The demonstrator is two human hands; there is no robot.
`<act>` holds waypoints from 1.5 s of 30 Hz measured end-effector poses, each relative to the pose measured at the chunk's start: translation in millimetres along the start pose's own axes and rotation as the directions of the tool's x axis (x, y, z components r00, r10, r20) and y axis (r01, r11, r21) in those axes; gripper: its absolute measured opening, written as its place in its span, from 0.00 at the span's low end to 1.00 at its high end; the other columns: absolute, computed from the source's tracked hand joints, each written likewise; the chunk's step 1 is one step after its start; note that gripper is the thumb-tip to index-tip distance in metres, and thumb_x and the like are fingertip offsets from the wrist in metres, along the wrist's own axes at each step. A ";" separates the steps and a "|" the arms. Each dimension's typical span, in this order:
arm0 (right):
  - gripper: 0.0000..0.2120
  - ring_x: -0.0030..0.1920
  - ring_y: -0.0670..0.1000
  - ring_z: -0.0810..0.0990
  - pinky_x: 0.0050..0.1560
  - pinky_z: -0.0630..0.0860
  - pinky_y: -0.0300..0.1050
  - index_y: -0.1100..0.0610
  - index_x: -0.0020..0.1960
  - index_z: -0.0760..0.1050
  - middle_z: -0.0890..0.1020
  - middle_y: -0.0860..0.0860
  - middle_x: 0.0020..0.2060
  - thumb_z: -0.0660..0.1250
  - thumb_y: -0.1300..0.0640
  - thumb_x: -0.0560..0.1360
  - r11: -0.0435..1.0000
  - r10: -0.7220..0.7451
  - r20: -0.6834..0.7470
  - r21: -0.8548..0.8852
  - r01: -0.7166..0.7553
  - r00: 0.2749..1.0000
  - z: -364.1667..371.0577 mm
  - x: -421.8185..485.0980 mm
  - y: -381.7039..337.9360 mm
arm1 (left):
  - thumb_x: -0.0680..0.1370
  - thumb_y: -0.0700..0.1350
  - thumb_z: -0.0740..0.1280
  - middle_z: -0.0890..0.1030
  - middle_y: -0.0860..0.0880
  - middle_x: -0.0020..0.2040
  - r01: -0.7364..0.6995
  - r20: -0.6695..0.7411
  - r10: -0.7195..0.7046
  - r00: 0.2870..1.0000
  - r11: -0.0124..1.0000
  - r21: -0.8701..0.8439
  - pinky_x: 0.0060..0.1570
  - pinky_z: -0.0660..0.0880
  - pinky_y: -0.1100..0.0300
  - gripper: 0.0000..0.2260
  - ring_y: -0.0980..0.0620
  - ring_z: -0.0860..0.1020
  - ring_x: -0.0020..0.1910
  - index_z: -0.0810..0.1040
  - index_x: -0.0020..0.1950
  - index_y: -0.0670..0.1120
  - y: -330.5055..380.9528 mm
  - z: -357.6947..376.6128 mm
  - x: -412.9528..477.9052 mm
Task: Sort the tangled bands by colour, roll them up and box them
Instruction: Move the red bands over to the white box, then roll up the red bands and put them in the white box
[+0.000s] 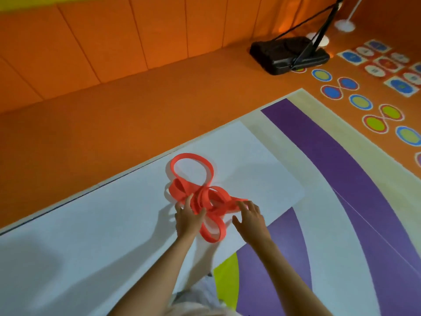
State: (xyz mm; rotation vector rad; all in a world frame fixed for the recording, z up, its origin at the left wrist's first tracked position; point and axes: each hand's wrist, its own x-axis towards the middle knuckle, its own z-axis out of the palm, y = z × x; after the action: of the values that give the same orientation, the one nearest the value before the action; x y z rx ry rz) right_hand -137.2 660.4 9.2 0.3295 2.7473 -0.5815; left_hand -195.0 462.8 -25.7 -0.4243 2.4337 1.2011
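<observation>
A tangle of red-orange flat bands (pixel 200 197) lies on a white sheet (pixel 114 224) on the floor, with one big loop sticking out at the far side and a smaller loop near me. My left hand (pixel 189 218) holds a strand of the tangle between thumb and fingers at its near left side. My right hand (pixel 249 216) is spread, and its fingertips touch the right end of the bands. No box is in view.
The sheet lies on a floor mat with purple, cream and lime stripes (pixel 319 156). Orange floor and a padded orange wall (pixel 114 53) lie beyond. A black weighted stand base (pixel 287 54) sits at the far right, by coloured floor spots (pixel 360 102).
</observation>
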 end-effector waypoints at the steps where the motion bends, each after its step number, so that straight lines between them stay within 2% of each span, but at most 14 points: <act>1: 0.28 0.77 0.59 0.65 0.70 0.72 0.57 0.49 0.81 0.65 0.68 0.54 0.76 0.67 0.49 0.82 1.000 -0.002 0.018 -0.002 0.002 1.000 -1.4 15.7 2.5 | 0.78 0.52 0.73 0.64 0.40 0.78 0.060 0.010 -0.060 0.998 0.997 -0.040 0.69 0.72 0.41 0.32 0.36 0.68 0.75 0.67 0.80 0.56 3.4 5.4 11.2; 4: 0.28 0.81 0.60 0.57 0.76 0.66 0.57 0.47 0.82 0.62 0.63 0.56 0.79 0.65 0.47 0.84 0.998 -0.005 0.103 0.060 -0.002 0.995 -5.0 56.8 17.0 | 0.79 0.52 0.74 0.58 0.38 0.81 0.203 0.055 -0.197 0.979 0.970 -0.131 0.73 0.69 0.39 0.33 0.33 0.66 0.77 0.64 0.82 0.56 8.1 19.8 30.7; 8: 0.25 0.83 0.61 0.51 0.80 0.59 0.55 0.43 0.84 0.56 0.53 0.52 0.85 0.55 0.53 0.89 0.995 0.024 0.292 0.090 -0.052 0.956 -4.4 97.9 36.2 | 0.77 0.50 0.76 0.59 0.39 0.79 0.280 -0.076 -0.297 0.952 0.943 -0.178 0.71 0.69 0.38 0.35 0.32 0.65 0.76 0.65 0.81 0.57 9.0 37.5 36.2; 9: 0.25 0.83 0.60 0.53 0.80 0.59 0.55 0.45 0.84 0.56 0.56 0.54 0.84 0.56 0.51 0.89 0.983 0.051 0.353 0.147 -0.109 0.934 -2.4 106.1 36.2 | 0.76 0.50 0.77 0.61 0.38 0.78 0.288 -0.106 -0.315 0.943 0.933 -0.217 0.69 0.71 0.39 0.36 0.32 0.67 0.74 0.65 0.81 0.56 10.1 42.8 36.5; 12: 0.25 0.75 0.60 0.71 0.74 0.70 0.58 0.51 0.79 0.69 0.75 0.58 0.72 0.68 0.48 0.84 0.973 -0.034 0.378 0.223 -0.055 0.925 7.4 123.5 32.7 | 0.75 0.46 0.77 0.68 0.39 0.71 0.313 -0.156 -0.386 0.909 0.880 -0.356 0.62 0.77 0.42 0.37 0.33 0.76 0.66 0.64 0.80 0.55 19.2 61.4 35.5; 17: 0.18 0.51 0.59 0.84 0.54 0.82 0.57 0.55 0.58 0.81 0.83 0.56 0.52 0.79 0.49 0.73 0.936 -0.025 0.321 0.341 -0.091 0.947 17.8 134.8 36.9 | 0.72 0.35 0.77 0.72 0.41 0.65 0.296 -0.177 -0.431 0.885 0.813 -0.501 0.50 0.80 0.53 0.30 0.44 0.79 0.53 0.69 0.70 0.48 27.6 73.1 32.7; 20: 0.14 0.40 0.58 0.84 0.42 0.82 0.57 0.56 0.45 0.78 0.84 0.54 0.39 0.77 0.53 0.63 0.882 -0.072 0.312 0.464 -0.086 0.947 17.6 132.9 40.5 | 0.64 0.30 0.76 0.80 0.37 0.59 0.253 -0.147 -0.440 0.886 0.723 -0.643 0.51 0.81 0.48 0.30 0.40 0.81 0.54 0.71 0.63 0.43 24.9 70.5 30.1; 24: 0.16 0.34 0.46 0.76 0.38 0.75 0.46 0.54 0.38 0.73 0.80 0.46 0.33 0.80 0.65 0.67 0.816 -0.238 0.253 0.576 0.052 0.938 9.6 132.0 33.9 | 0.60 0.32 0.75 0.83 0.34 0.55 0.198 -0.155 -0.461 0.874 0.629 -0.752 0.51 0.82 0.46 0.30 0.38 0.84 0.52 0.74 0.60 0.42 26.2 67.3 13.0; 27: 0.18 0.32 0.44 0.72 0.35 0.70 0.38 0.51 0.38 0.72 0.76 0.47 0.31 0.82 0.62 0.68 0.744 -0.427 0.200 0.632 0.217 0.882 -8.4 129.3 13.7 | 0.68 0.25 0.76 0.84 0.36 0.52 0.158 -0.185 -0.513 0.839 0.554 -0.817 0.41 0.81 0.53 0.24 0.43 0.84 0.45 0.76 0.58 0.44 20.7 58.5 -6.3; 32: 0.19 0.34 0.43 0.69 0.38 0.70 0.37 0.54 0.41 0.71 0.76 0.51 0.35 0.83 0.60 0.70 0.583 -0.671 0.140 0.707 0.401 0.728 -38.0 105.1 -39.7 | 0.71 0.26 0.74 0.87 0.41 0.48 -0.027 -0.316 -0.521 0.793 0.488 -0.873 0.41 0.81 0.57 0.22 0.47 0.86 0.44 0.78 0.59 0.45 5.9 23.3 -55.0; 35: 0.18 0.34 0.44 0.69 0.38 0.69 0.39 0.57 0.42 0.71 0.74 0.53 0.35 0.83 0.61 0.70 0.522 -0.748 0.130 0.722 0.455 0.651 -39.4 74.4 -76.3 | 0.66 0.32 0.77 0.87 0.44 0.46 -0.163 -0.405 -0.560 0.723 0.432 -0.887 0.39 0.80 0.59 0.23 0.50 0.85 0.42 0.79 0.58 0.47 -2.8 -2.9 -94.2; 38: 0.18 0.37 0.54 0.72 0.40 0.70 0.42 0.59 0.43 0.72 0.77 0.55 0.37 0.82 0.61 0.71 0.467 -0.807 0.142 0.748 0.472 0.574 -28.1 34.2 -111.9 | 0.64 0.36 0.76 0.86 0.42 0.48 -0.288 -0.487 -0.590 0.644 0.403 -0.869 0.41 0.80 0.56 0.23 0.49 0.84 0.43 0.79 0.57 0.48 -21.9 -29.9 -137.3; 41: 0.17 0.37 0.44 0.74 0.41 0.72 0.36 0.57 0.44 0.72 0.81 0.48 0.39 0.82 0.61 0.71 0.445 -0.842 0.163 0.749 0.491 0.514 -1.7 -12.4 -148.3 | 0.64 0.36 0.75 0.84 0.43 0.47 -0.372 -0.547 -0.607 0.577 0.400 -0.837 0.41 0.80 0.56 0.22 0.50 0.83 0.42 0.78 0.57 0.48 -59.7 -57.0 -180.9; 45: 0.17 0.37 0.43 0.74 0.42 0.72 0.35 0.55 0.44 0.73 0.79 0.44 0.38 0.82 0.60 0.71 0.435 -0.864 0.181 0.739 0.514 0.470 46.7 -86.6 -198.4 | 0.65 0.35 0.73 0.83 0.47 0.44 -0.428 -0.596 -0.640 0.485 0.420 -0.800 0.38 0.79 0.59 0.22 0.52 0.81 0.40 0.77 0.56 0.51 -126.4 -96.2 -241.3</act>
State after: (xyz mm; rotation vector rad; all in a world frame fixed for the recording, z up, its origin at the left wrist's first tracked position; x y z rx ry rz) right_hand -101.7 450.1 68.9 -0.8897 1.9095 -1.5092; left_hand 50.8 334.2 54.7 -2.0171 1.8377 2.7252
